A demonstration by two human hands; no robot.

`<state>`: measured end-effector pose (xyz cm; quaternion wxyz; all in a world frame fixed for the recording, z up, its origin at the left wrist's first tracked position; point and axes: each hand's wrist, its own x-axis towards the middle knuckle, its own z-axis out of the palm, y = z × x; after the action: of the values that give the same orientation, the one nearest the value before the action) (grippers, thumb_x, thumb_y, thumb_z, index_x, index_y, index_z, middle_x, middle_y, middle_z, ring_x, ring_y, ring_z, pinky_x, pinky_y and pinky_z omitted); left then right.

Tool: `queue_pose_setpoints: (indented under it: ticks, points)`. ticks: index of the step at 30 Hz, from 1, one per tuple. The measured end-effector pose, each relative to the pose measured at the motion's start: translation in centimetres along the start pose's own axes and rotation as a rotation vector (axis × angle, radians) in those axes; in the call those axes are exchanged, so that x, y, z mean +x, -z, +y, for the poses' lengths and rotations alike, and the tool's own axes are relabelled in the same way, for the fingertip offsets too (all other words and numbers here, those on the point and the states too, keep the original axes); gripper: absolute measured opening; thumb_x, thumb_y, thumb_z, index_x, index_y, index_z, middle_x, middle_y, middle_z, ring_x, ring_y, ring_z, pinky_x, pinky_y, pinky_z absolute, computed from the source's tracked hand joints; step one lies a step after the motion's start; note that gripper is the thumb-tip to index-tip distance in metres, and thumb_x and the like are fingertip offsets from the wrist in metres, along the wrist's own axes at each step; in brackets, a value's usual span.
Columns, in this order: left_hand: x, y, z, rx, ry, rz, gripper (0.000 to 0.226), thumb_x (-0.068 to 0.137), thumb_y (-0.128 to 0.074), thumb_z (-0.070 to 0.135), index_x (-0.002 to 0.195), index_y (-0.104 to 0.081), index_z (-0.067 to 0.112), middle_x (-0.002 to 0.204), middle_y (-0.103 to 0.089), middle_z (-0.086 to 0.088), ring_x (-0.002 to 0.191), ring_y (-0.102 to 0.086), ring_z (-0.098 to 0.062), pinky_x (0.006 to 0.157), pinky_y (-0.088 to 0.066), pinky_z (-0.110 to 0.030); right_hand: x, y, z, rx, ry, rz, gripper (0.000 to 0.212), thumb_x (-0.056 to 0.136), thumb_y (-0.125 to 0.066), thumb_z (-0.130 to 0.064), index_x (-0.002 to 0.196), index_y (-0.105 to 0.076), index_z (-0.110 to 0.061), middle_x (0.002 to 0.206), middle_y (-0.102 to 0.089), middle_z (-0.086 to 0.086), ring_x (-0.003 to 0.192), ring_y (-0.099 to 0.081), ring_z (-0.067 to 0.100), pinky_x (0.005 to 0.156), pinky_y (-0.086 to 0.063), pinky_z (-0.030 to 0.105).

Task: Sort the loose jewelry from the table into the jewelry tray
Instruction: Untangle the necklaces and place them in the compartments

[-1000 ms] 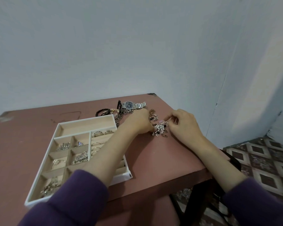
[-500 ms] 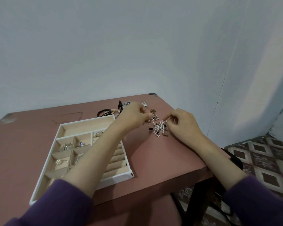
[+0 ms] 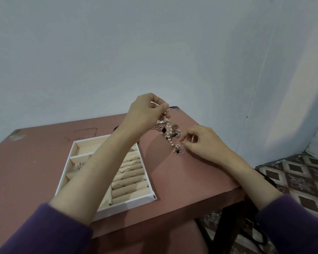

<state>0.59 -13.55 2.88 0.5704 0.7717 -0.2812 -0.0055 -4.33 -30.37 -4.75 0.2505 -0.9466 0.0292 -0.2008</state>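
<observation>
Pearl strand (image 3: 170, 133) hangs from the left hand (image 3: 145, 112), which pinches its top end between thumb and curled fingers above the far part of the counter (image 3: 182, 180). Its long axis runs steeply, top end far and left, lower end nearer and to the right. There a small dark charm (image 3: 177, 152) meets the counter. Behind the strand lies a tangle of chains (image 3: 175, 128). The right hand (image 3: 204, 142) hovers just right of the charm with fingers curled; whether it pinches anything I cannot tell. The white jewelry tray (image 3: 130, 203) sits to the left under the left forearm, with rings (image 3: 134, 167) in its padded rows. The counter is reddish-brown, set in a corner of pale walls (image 3: 117, 52), with a patterned tile floor (image 3: 301, 176) on the right.
</observation>
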Motion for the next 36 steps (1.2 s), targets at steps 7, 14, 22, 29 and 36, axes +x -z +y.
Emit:
queue_pose_setpoints:
  ticks: [7,14,22,29,36]
  points:
    - [-0.2,0.7,0.8,0.024,-0.015,-0.022,0.008,0.090,-0.055,0.017,0.082,-0.056,0.016,0.076,-0.069,-0.002,0.060,-0.057,-0.009,0.055,-0.043,-0.018,0.0,0.0,-2.6,0.289,0.017,-0.074,0.025,0.081,-0.066,-0.025,0.104,-0.060,-0.033,0.077,-0.060,-0.009,0.060,-0.048,0.003,0.059,-0.038,0.009]
    - [-0.5,1.6,1.0,0.016,0.005,-0.013,0.006,0.090,-0.055,0.017,0.085,-0.056,0.014,0.074,-0.068,-0.002,0.061,-0.057,-0.009,0.056,-0.042,-0.020,0.5,-0.9,-3.3,0.470,0.007,-0.092,0.004,0.079,-0.069,-0.020,0.080,-0.071,-0.024,0.068,-0.058,-0.009,0.060,-0.046,0.004,0.062,-0.039,0.021]
    - [-0.7,2.9,0.6,0.085,0.034,0.029,0.008,0.088,-0.058,0.021,0.081,-0.059,0.017,0.067,-0.061,0.002,0.058,-0.052,-0.010,0.067,-0.046,-0.030,0.4,-0.8,-3.6,0.530,-0.090,-0.004,0.005,0.082,-0.062,-0.009,0.080,-0.065,-0.012,0.068,-0.060,-0.004,0.057,-0.049,-0.001,0.055,-0.039,0.010]
    - [-0.7,3.1,-0.4,0.154,0.052,0.046,0.012,0.088,-0.056,0.025,0.078,-0.058,0.019,0.069,-0.056,0.001,0.060,-0.052,-0.016,0.067,-0.045,-0.030,0.3,-0.7,-3.6,0.637,-0.188,0.049,0.011,0.081,-0.054,-0.006,0.072,-0.060,-0.004,0.065,-0.063,0.002,0.045,-0.046,0.002,0.044,-0.033,0.009]
    - [-1.3,3.0,-2.1,0.301,0.053,-0.034,0.015,0.088,-0.055,0.027,0.079,-0.058,0.015,0.066,-0.056,0.002,0.057,-0.051,-0.011,0.066,-0.044,-0.028,0.9,0.3,-4.5,0.906,-0.228,0.047,0.016,0.075,-0.049,-0.009,0.062,-0.059,-0.011,0.067,-0.067,0.010,0.064,-0.056,0.017,0.055,-0.036,0.027]
